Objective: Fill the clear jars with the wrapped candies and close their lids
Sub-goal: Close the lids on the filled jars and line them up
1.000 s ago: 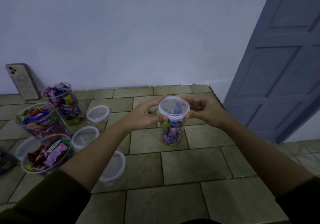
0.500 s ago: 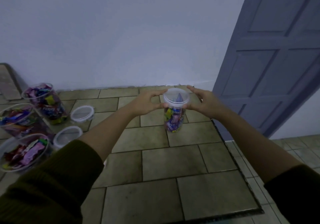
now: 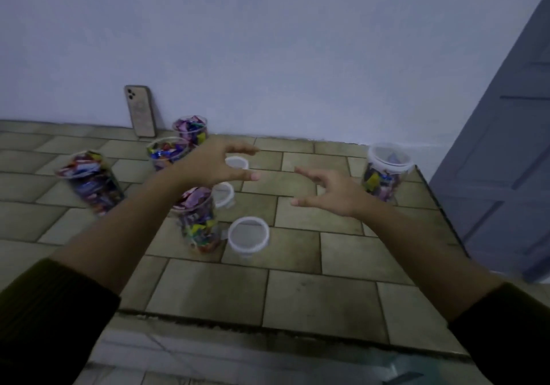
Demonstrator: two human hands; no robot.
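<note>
A lidded clear jar (image 3: 384, 173) full of wrapped candies stands alone at the far right of the tiled platform. Several open jars of candies stand to the left: one (image 3: 198, 221) under my left forearm, one (image 3: 92, 182) at the far left, two (image 3: 166, 152) (image 3: 192, 129) near the wall. Three loose white-rimmed lids lie between them: the nearest lid (image 3: 248, 234), a middle lid (image 3: 223, 194) and a far lid (image 3: 237, 163). My left hand (image 3: 217, 164) and my right hand (image 3: 330, 190) hover empty above the tiles, fingers spread and loosely bent.
A phone (image 3: 140, 111) leans upright against the pale wall at the back. A grey-blue door (image 3: 506, 152) stands at the right, just past the platform's right edge. The platform's front edge (image 3: 268, 329) drops to a lower tiled floor.
Both hands have let go of the lidded jar and drawn back toward the left; that jar now stands alone at the right. The view has swung left, showing the phone again.
</note>
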